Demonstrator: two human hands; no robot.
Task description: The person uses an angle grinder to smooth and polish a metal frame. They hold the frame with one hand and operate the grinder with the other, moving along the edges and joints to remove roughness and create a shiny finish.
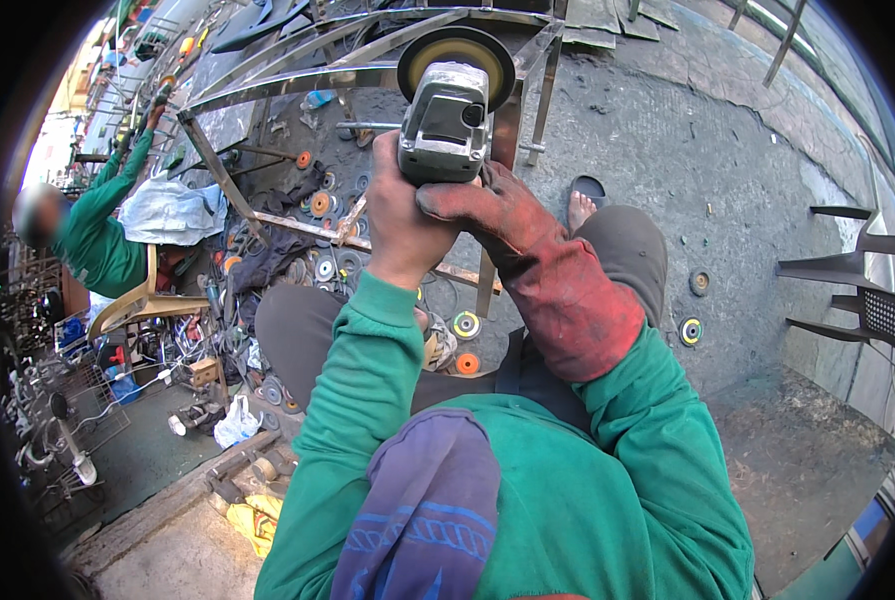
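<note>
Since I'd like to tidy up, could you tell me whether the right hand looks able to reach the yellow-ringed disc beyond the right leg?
Probably not just now: the gloved right hand is busy on the grinder, and the right leg appears to lie between hand and yellow-ringed disc.

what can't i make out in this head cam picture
In the head view:
Grip of the grey metal angle grinder: covered by the bare left hand and red-gloved right hand.
Brown-and-silver metal frame directly behind the round tan disc with a black rim: blocked by the disc.
Outer edge of the black plastic chair: cut off by the picture's dark rim.
Many items in the mixed clutter at left: too small to identify.
</note>
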